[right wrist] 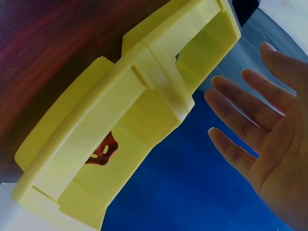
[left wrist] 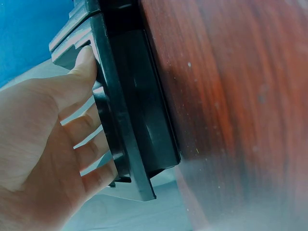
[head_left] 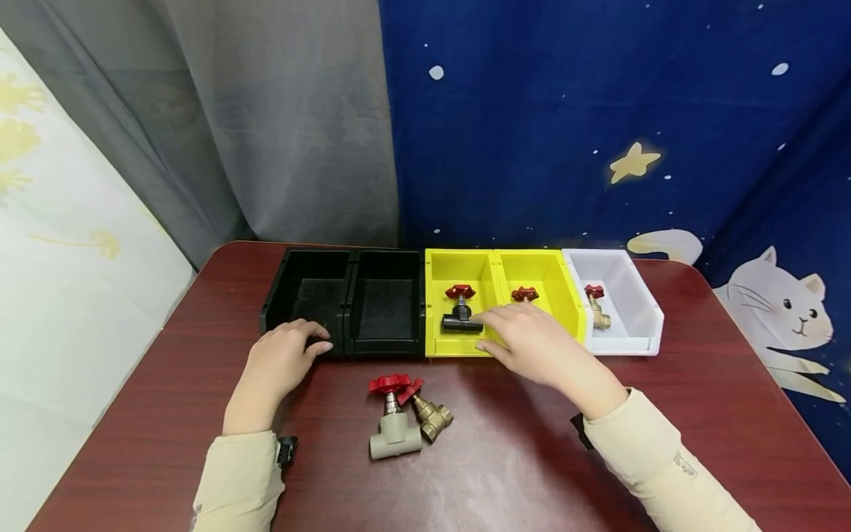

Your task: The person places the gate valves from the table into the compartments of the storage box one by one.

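My left hand (head_left: 282, 360) rests at the front rim of the leftmost black bin (head_left: 301, 344); in the left wrist view the thumb and fingers of that hand (left wrist: 53, 120) touch the bin's edge (left wrist: 118, 110). My right hand (head_left: 535, 343) hovers over the yellow bins (head_left: 465, 347), fingers loosely spread and holding nothing, as the right wrist view of the hand (right wrist: 269, 125) shows. By its fingertips, a black valve with a red handle (head_left: 460, 323) lies in the left yellow bin. A red-handled valve (head_left: 524, 294) in the right yellow bin is partly hidden.
On the table (head_left: 492, 473), a grey valve (head_left: 395, 436) and a brass valve (head_left: 433, 420), both red-handled, lie together before the bins. A white bin (head_left: 628, 344) at the right holds another brass valve (head_left: 600, 318). The second black bin (head_left: 385, 345) stands beside the left yellow one.
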{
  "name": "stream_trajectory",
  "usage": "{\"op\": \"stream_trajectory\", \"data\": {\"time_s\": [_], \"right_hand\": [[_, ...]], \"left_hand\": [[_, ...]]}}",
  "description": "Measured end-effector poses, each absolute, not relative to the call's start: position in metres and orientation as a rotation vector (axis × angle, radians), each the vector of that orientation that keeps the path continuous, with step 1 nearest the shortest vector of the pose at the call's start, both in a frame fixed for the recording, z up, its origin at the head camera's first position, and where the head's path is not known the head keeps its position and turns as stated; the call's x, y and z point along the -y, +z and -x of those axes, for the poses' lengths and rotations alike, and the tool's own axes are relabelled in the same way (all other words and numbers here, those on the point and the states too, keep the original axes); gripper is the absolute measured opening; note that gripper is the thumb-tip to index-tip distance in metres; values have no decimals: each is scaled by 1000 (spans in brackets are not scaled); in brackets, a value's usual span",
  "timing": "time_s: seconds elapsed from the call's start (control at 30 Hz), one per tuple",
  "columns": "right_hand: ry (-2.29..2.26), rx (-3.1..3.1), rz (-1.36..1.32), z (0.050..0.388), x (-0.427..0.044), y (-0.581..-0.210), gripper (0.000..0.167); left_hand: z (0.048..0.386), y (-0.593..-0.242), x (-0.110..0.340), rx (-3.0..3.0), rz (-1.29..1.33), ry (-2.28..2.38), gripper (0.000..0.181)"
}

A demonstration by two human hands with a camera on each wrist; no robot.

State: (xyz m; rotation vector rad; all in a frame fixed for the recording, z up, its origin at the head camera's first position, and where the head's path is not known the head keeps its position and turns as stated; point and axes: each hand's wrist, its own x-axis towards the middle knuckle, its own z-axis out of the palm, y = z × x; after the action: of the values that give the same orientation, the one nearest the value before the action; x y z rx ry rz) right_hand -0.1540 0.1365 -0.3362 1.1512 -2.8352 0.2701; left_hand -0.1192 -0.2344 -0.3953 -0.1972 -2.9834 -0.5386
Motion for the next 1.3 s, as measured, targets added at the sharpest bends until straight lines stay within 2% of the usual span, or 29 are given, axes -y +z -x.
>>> {"op": "stream_trajectory", "data": {"time_s": [0.63,1.0,1.3], "right_hand": [[433,2920,-916,138,-169,-333,41],[550,2942,-680,133,-204,-328,25],[591,2999,-514,135,-230,-325,33]], "left_hand": [[120,-392,233,2989,200,-536,18],[119,-393,234,2992,189,-538,17],[120,-395,235,2985,192,-537,18]]}}
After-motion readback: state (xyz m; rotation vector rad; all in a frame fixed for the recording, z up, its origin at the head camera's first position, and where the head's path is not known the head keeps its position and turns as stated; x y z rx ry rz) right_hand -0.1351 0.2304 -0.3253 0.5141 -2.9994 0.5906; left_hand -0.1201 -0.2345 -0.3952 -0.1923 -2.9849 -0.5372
